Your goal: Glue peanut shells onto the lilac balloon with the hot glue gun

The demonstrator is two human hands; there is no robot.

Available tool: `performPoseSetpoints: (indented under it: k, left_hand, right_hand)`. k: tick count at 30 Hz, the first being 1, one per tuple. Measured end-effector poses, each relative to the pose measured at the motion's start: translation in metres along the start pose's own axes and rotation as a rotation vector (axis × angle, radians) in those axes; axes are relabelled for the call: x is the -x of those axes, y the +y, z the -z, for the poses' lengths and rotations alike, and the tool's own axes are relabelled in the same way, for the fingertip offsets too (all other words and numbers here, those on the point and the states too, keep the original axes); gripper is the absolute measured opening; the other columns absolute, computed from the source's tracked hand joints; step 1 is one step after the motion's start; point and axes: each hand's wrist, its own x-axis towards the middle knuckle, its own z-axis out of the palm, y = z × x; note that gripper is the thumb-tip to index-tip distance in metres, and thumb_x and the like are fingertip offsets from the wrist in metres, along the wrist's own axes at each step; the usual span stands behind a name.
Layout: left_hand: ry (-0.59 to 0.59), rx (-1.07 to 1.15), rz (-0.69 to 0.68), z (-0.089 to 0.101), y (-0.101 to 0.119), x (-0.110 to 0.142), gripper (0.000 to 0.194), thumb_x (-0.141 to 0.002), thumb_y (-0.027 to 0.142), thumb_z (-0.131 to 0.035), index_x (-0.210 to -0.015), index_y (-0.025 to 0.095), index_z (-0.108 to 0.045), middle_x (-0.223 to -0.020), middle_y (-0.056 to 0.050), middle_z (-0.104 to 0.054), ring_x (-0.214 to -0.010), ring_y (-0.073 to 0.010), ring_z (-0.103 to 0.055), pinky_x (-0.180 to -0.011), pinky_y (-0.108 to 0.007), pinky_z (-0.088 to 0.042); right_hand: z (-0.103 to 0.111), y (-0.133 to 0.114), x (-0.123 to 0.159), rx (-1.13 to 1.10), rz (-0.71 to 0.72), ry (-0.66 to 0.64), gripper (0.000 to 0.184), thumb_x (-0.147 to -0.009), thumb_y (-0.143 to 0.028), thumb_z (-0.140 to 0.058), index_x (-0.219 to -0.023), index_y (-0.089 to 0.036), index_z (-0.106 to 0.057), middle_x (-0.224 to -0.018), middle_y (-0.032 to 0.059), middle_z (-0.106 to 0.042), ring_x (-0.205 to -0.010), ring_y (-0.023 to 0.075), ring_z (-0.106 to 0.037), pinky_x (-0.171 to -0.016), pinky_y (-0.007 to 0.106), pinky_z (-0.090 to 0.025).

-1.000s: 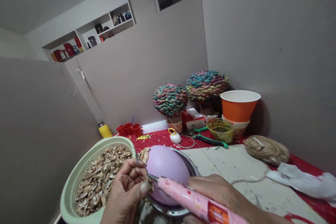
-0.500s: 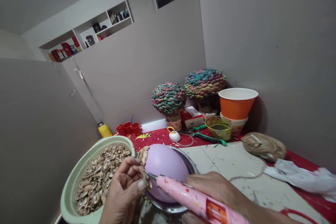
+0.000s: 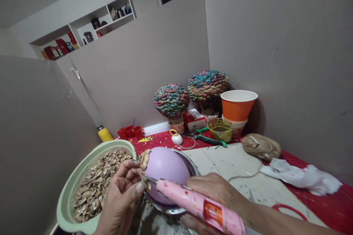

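Note:
My right hand [image 3: 212, 191] is wrapped round a pink hot glue gun [image 3: 190, 202], whose metal nozzle points left at the fingers of my left hand [image 3: 125, 187]. Between the left thumb and fingers is a peanut shell [image 3: 148, 184], pinched close to the nozzle tip. Behind them a lilac balloon [image 3: 167, 165] rests in a shiny metal bowl [image 3: 194, 167]. Several shells [image 3: 145, 158] are stuck to the balloon's left side. Part of the balloon is hidden by the glue gun.
Left is a green basket [image 3: 64, 205] of shell pieces. At the back are two colourful shell-covered balloon models [image 3: 171, 100], red cups [image 3: 129, 131], green-handled pliers [image 3: 211, 141], a yellow-stained bowl [image 3: 220, 130] and an orange tub [image 3: 238, 106]. Twine [image 3: 260, 147] and white cloth [image 3: 302, 176] lie right.
The whole view has shifted, so things appear a little further left. Both hands keep their hold, with the nozzle still by the shell.

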Motion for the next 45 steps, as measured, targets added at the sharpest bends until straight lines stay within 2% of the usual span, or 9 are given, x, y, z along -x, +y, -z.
performPoseSetpoints:
  k: [3,8,13,18,22,26,38,45]
  left_hand:
    - [0.002,0.016,-0.009,-0.001,0.001,0.000,0.035,-0.069,0.018,-0.084,-0.100,0.020,-0.068,-0.084,-0.001,-0.066,-0.077,-0.0112,-0.059,-0.073,-0.020,-0.050]
    - [0.023,0.030,-0.020,-0.003,0.002,0.002,0.035,-0.068,0.016,-0.084,-0.099,0.020,-0.069,-0.084,-0.002,-0.066,-0.077,-0.0114,-0.060,-0.073,-0.020,-0.051]
    - [0.032,0.032,-0.018,-0.004,0.004,0.002,0.036,-0.067,0.017,-0.086,-0.099,0.020,-0.069,-0.084,-0.002,-0.067,-0.077,-0.0115,-0.060,-0.073,-0.020,-0.051]
    - [0.047,0.038,-0.028,-0.004,0.006,0.001,0.037,-0.067,0.018,-0.086,-0.099,0.020,-0.068,-0.085,-0.002,-0.067,-0.077,-0.0114,-0.060,-0.072,-0.020,-0.051]
    - [0.050,0.049,-0.036,-0.005,0.008,0.000,0.037,-0.067,0.017,-0.086,-0.099,0.019,-0.068,-0.083,-0.001,-0.066,-0.076,-0.0107,-0.061,-0.073,-0.019,-0.051]
    - [0.053,0.038,-0.035,-0.005,0.008,0.000,0.039,-0.066,0.017,-0.086,-0.101,0.019,-0.067,-0.084,-0.001,-0.066,-0.075,-0.0102,-0.061,-0.070,-0.017,-0.051]
    - [0.097,0.046,-0.054,-0.007,0.010,0.001,0.039,-0.065,0.017,-0.086,-0.099,0.018,-0.067,-0.082,-0.001,-0.063,-0.076,-0.0111,-0.059,-0.071,-0.019,-0.052]
    - [0.085,0.070,-0.065,-0.007,0.010,0.000,0.038,-0.066,0.016,-0.086,-0.099,0.020,-0.068,-0.083,0.000,-0.065,-0.075,-0.0095,-0.061,-0.072,-0.017,-0.052]
  right_hand:
    - [0.001,0.000,-0.002,-0.018,-0.010,-0.009,0.046,-0.099,-0.045,-0.042,-0.062,-0.018,-0.043,-0.057,-0.0071,-0.034,-0.045,0.0073,-0.027,-0.044,0.023,-0.023]
    - [-0.002,0.002,-0.003,0.059,0.036,0.059,0.051,-0.102,-0.043,-0.035,-0.057,-0.019,-0.040,-0.052,-0.0072,-0.030,-0.041,0.0068,-0.025,-0.040,0.024,-0.019]
    - [-0.014,0.010,0.010,0.026,0.020,-0.003,0.043,-0.097,-0.048,-0.041,-0.065,-0.019,-0.048,-0.056,-0.0054,-0.037,-0.043,0.0089,-0.031,-0.042,0.027,-0.021]
    - [-0.023,0.014,0.014,0.087,-0.014,0.084,0.052,-0.098,-0.053,-0.029,-0.063,-0.020,-0.047,-0.053,-0.0042,-0.039,-0.042,0.0103,-0.031,-0.044,0.029,-0.020]
    - [-0.020,0.015,0.014,0.051,0.012,-0.019,0.039,-0.094,-0.046,-0.043,-0.066,-0.020,-0.047,-0.057,-0.0055,-0.038,-0.044,0.0090,-0.032,-0.044,0.027,-0.021]
    - [-0.016,0.014,0.013,0.018,-0.028,0.003,0.035,-0.090,-0.043,-0.050,-0.065,-0.021,-0.038,-0.057,-0.0072,-0.033,-0.044,0.0080,-0.028,-0.044,0.026,-0.020]
    - [-0.023,0.014,0.016,0.131,0.053,0.033,0.031,-0.090,-0.041,-0.045,-0.066,-0.021,-0.046,-0.055,-0.0054,-0.039,-0.043,0.0104,-0.031,-0.044,0.029,-0.022]
    - [-0.009,0.005,0.000,0.137,0.077,0.045,0.044,-0.098,-0.041,-0.039,-0.058,-0.021,-0.039,-0.050,-0.0065,-0.036,-0.040,0.0087,-0.028,-0.040,0.027,-0.020]
